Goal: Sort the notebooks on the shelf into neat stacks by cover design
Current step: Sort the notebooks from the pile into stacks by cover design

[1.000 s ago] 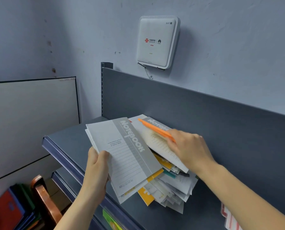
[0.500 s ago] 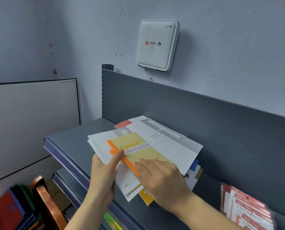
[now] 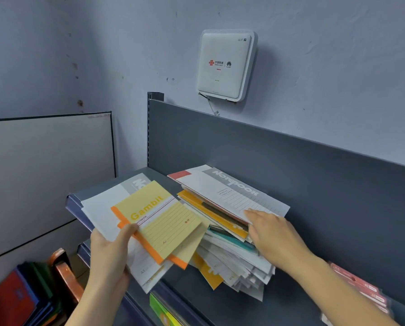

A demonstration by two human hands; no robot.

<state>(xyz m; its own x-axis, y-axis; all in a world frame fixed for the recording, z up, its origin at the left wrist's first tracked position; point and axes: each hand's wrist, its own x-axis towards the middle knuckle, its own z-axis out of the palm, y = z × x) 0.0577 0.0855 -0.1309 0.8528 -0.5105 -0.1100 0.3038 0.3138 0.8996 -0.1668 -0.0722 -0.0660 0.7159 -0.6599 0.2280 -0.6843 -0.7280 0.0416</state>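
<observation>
My left hand (image 3: pixel 110 249) grips a small bundle of notebooks at its lower left edge. On top lies a yellow Gambit notebook (image 3: pixel 163 220) with an orange spine, over a grey-and-white notebook (image 3: pixel 102 208). To the right a messy pile of notebooks (image 3: pixel 232 250) lies on the grey shelf (image 3: pixel 220 302). A grey-and-white notebook (image 3: pixel 229 191) tops that pile. My right hand (image 3: pixel 272 234) rests on the pile's front right side, fingers spread under the top notebook's edge, holding nothing that I can see.
The shelf's grey back panel (image 3: pixel 291 165) rises behind the pile. A white router box (image 3: pixel 225 64) hangs on the wall above. Red packaged notebooks (image 3: pixel 361 288) lie at the shelf's right. Coloured books (image 3: pixel 20 302) and a brown chair back (image 3: pixel 64 276) sit lower left.
My right hand let go of the yellow Gambit notebook, now in the left-hand bundle, and moved right onto the pile. The left-hand bundle shifted slightly left.
</observation>
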